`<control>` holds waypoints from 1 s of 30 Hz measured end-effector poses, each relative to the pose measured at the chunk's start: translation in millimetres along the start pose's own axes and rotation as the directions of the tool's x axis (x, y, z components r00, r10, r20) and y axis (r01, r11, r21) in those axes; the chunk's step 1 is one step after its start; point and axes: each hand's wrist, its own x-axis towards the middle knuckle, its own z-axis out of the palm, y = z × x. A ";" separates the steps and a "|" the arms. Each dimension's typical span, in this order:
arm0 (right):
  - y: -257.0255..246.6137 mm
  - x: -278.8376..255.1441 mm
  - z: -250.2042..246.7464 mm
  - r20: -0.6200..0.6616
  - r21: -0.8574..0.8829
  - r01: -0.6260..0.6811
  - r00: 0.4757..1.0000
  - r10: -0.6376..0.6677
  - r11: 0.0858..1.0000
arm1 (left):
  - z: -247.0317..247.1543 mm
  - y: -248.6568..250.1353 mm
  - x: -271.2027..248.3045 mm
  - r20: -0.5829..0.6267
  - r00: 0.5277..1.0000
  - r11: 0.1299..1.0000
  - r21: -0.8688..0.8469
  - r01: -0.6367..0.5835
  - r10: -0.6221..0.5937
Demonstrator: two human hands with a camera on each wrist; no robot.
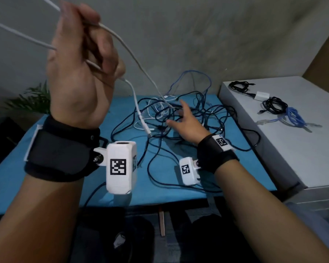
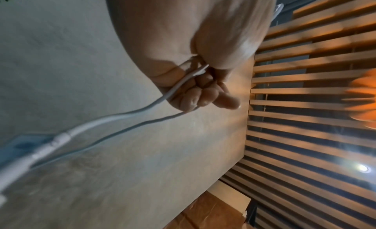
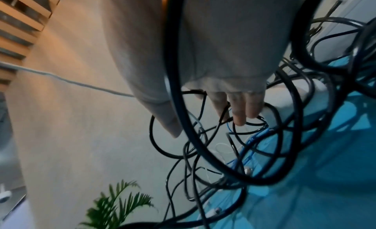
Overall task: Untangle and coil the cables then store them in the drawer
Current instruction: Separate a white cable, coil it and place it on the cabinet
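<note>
Head view: your left hand (image 1: 80, 59), upper left, curls round a white cable (image 1: 135, 59) running down to the tangle (image 1: 179, 114) at centre, where your right hand (image 1: 186, 122) spreads flat.

Left wrist: fingers (image 2: 195, 94) clamp the cable.

Right wrist: straight fingers (image 3: 238, 110) touch black loops.

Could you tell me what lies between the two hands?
In the head view, a white cable runs from the left hand down into the tangle under the right hand.

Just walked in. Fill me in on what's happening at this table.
A person is sorting a cable tangle on the blue table. The left hand is raised, gripping a white cable that trails down into the pile. The right hand reaches open-fingered into the dark cables. Coiled cables lie on the white cabinet alongside.
</note>
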 end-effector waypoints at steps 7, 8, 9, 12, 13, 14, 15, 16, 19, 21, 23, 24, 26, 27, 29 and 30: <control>2.8 8.8 -17.9 -0.022 -0.065 -0.034 0.999 0.033 0.997 | -13.0 -13.3 1.5 -0.023 0.997 0.979 0.187 0.076 -0.073; 2.7 9.0 -17.3 -0.018 -0.089 -0.009 1.000 0.007 0.996 | -12.5 -19.0 -0.2 -0.008 0.994 0.959 0.263 0.111 -0.113; 0.8 8.0 -16.4 -0.025 -0.112 0.033 0.999 -0.036 0.993 | -11.7 -24.3 -2.0 0.008 0.987 0.939 0.309 0.151 -0.161; -11.9 3.4 -12.6 0.000 -0.193 0.183 0.982 -0.186 0.964 | -7.1 -33.5 -6.1 0.042 0.970 0.934 0.280 0.221 -0.241; -17.7 0.9 -10.5 0.046 -0.219 0.223 0.975 -0.219 0.950 | -5.1 -34.7 -6.1 0.053 0.969 0.945 0.242 0.221 -0.241; -23.0 -1.7 -7.3 0.095 -0.241 0.253 0.967 -0.237 0.937 | -2.9 -34.8 -5.9 0.068 0.970 0.955 0.201 0.218 -0.235; -27.3 -4.6 -3.4 0.120 -0.263 0.268 0.962 -0.245 0.927 | -1.4 -34.5 -5.3 0.083 0.970 0.964 0.159 0.213 -0.228; -30.8 -6.7 -0.4 0.105 -0.277 0.279 0.960 -0.259 0.919 | -0.2 -33.7 -5.0 0.094 0.970 0.970 0.121 0.211 -0.223; -43.0 -12.9 -3.3 -0.109 -0.149 0.324 0.933 -0.342 0.934 | -4.2 -31.0 -5.1 0.101 0.967 0.965 0.148 0.216 -0.232; -58.4 -19.4 -14.7 -0.212 0.127 0.385 0.911 -0.354 0.914 | -13.2 -35.4 -5.9 0.099 0.961 0.919 0.331 0.214 -0.259; -76.8 -29.5 -26.2 -0.229 0.383 0.435 0.899 -0.373 0.815 | -20.8 -48.7 -8.9 0.109 0.933 0.784 0.581 0.219 -0.342; -84.5 -34.5 -29.9 -0.216 0.463 0.450 0.893 -0.395 0.764 | -21.3 -57.1 -12.3 0.117 0.902 0.693 0.683 0.231 -0.416; -95.1 -43.5 -31.2 -0.159 0.532 0.457 0.881 -0.446 0.712 | -17.9 -73.6 -21.5 0.149 0.815 0.570 0.784 0.248 -0.560; -98.3 -47.0 -29.6 -0.125 0.531 0.452 0.878 -0.462 0.716 | -14.1 -80.8 -25.7 0.167 0.792 0.563 0.787 0.252 -0.587; -98.7 -48.9 -23.9 -0.083 0.503 0.439 0.882 -0.464 0.745 | -9.2 -89.4 -30.7 0.170 0.804 0.561 0.796 0.229 -0.570; -97.1 -48.5 -22.0 -0.078 0.497 0.436 0.883 -0.462 0.750 | -8.1 -91.5 -30.5 0.154 0.821 0.547 0.809 0.215 -0.549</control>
